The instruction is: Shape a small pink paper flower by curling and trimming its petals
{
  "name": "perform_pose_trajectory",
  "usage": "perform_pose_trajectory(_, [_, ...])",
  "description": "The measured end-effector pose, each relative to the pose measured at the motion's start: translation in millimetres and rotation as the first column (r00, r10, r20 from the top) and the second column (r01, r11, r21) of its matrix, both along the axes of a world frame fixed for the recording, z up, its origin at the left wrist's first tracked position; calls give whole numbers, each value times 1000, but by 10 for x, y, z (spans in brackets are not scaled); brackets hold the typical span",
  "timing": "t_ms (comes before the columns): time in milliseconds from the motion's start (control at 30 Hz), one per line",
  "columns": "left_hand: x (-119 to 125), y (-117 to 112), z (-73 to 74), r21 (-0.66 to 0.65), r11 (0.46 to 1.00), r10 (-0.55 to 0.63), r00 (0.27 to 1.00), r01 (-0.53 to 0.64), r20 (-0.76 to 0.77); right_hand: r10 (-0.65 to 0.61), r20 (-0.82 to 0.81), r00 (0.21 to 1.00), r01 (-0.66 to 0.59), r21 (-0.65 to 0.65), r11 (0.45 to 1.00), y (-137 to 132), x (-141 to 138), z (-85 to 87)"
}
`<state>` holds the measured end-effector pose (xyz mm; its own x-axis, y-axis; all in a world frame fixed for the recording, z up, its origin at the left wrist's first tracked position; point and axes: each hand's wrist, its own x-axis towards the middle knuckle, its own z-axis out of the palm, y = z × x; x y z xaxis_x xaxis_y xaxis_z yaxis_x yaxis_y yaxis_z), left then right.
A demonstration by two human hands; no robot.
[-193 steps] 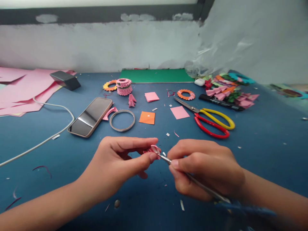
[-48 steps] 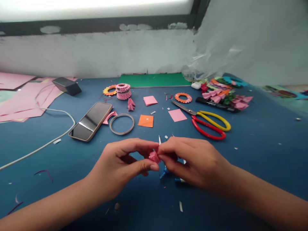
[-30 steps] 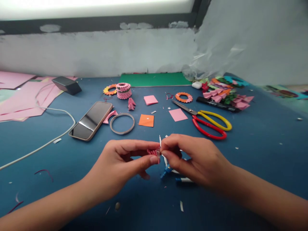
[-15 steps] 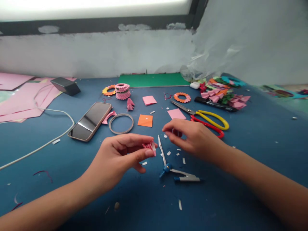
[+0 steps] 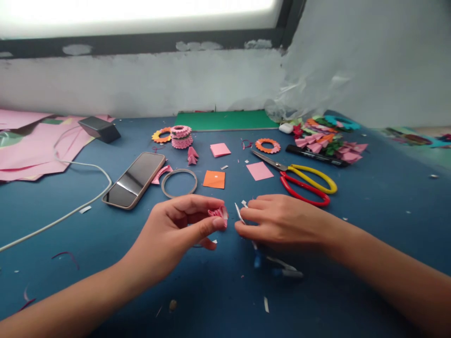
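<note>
My left hand (image 5: pixel 176 230) is closed on a small folded pink paper piece (image 5: pixel 219 214), pinched between thumb and fingers just above the blue table (image 5: pixel 369 211). My right hand (image 5: pixel 278 221) is right beside it, its fingers closed on the metal leg of a drawing compass (image 5: pixel 278 265). The compass point sticks out toward the pink piece, a small gap apart. The rest of the compass is blurred below my right hand.
Red-and-yellow scissors (image 5: pixel 306 180) lie behind my right hand. A phone (image 5: pixel 134 179), tape ring (image 5: pixel 179 182), orange square (image 5: pixel 214 179), pink squares (image 5: pixel 260 171), paper rings (image 5: pixel 181 136), black marker (image 5: pixel 312 155) and folded pieces (image 5: pixel 327 138) lie around. White cable (image 5: pixel 70 211), pink sheets (image 5: pixel 31 145) at left.
My right hand let go of the pink piece, reached toward the scissors, then came back and took up the compass from the table. My left hand kept holding the pink piece.
</note>
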<state>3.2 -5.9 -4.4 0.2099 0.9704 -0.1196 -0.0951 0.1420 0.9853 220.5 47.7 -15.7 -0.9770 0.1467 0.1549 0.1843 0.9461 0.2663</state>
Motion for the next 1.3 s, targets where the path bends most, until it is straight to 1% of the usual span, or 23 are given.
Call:
perform_pose_trajectory(67, [2, 4, 7, 1, 1000, 9, 1000, -9, -3, 85, -170, 982, -89, -11, 996, -15, 30, 34])
perform_pose_trajectory(100, [2, 4, 11, 3, 1000, 14, 1000, -14, -8, 116, -276, 954, -130, -31, 991, -35, 39, 56])
perform_pose_trajectory(133, [3, 3, 15, 2, 1000, 19, 1000, -19, -18, 122, -387, 914, -158, -64, 985, -62, 42, 79])
perform_pose_trajectory(167, [3, 0, 18, 1, 1000, 21, 999, -21, -32, 91, -488, 868, -165, -110, 980, -96, 39, 100])
perform_pose_trajectory(200, [3, -3, 21, -1, 1000, 24, 999, -24, -49, 33, -571, 820, -155, -167, 974, -134, 29, 118])
perform_pose_trajectory(267, [2, -9, 23, -8, 1000, 29, 997, -29, -75, -113, -658, 744, -112, -289, 951, -211, -6, 143])
perform_pose_trajectory(300, [0, -11, 22, -10, 999, 30, 996, -31, -81, -161, -669, 726, -105, -338, 935, -246, -27, 149])
perform_pose_trajectory(367, [-3, -12, 19, -11, 1000, 26, 997, -27, -76, -215, -652, 727, -100, -410, 907, -298, -70, 153])
perform_pose_trajectory(433, [-5, -12, 17, -16, 1000, 16, 997, -17, -71, -251, -631, 734, -83, -450, 889, -328, -102, 152])
perform_pose_trajectory(533, [-3, -15, 22, -17, 1000, 9, 996, -11, -87, -309, -641, 703, -46, -475, 879, -345, -130, 155])
perform_pose_trajectory(667, [14, -21, 30, 22, 1000, 19, 992, -16, -128, -311, -665, 679, -43, -458, 888, -335, -148, 156])
perform_pose_trajectory(767, [22, -27, 22, 70, 997, 31, 985, -19, -170, -325, -666, 671, -39, -470, 882, -315, -151, 133])
perform_pose_trajectory(900, [12, -41, 12, 78, 997, 31, 977, -15, -210, -284, -682, 674, -99, -465, 880, -307, -143, 103])
perform_pose_trajectory(1000, [7, -41, 17, 47, 999, 12, 983, -4, -183, -228, -704, 673, -147, -429, 891, -324, -139, 106])
perform_pose_trajectory(1033, [8, -38, 20, 39, 999, 5, 986, 1, -165, -222, -703, 675, -146, -423, 894, -332, -139, 112])
perform_pose_trajectory(1100, [12, -33, 26, 23, 1000, -1, 991, 4, -136, -237, -696, 678, -122, -424, 897, -350, -141, 129])
perform_pose_trajectory(1167, [15, -29, 26, 5, 1000, -5, 994, 6, -108, -267, -680, 683, -99, -448, 888, -364, -144, 147])
perform_pose_trajectory(1300, [2, -20, 13, -26, 1000, -13, 999, 12, -40, -262, -687, 678, -112, -448, 887, -364, -156, 155])
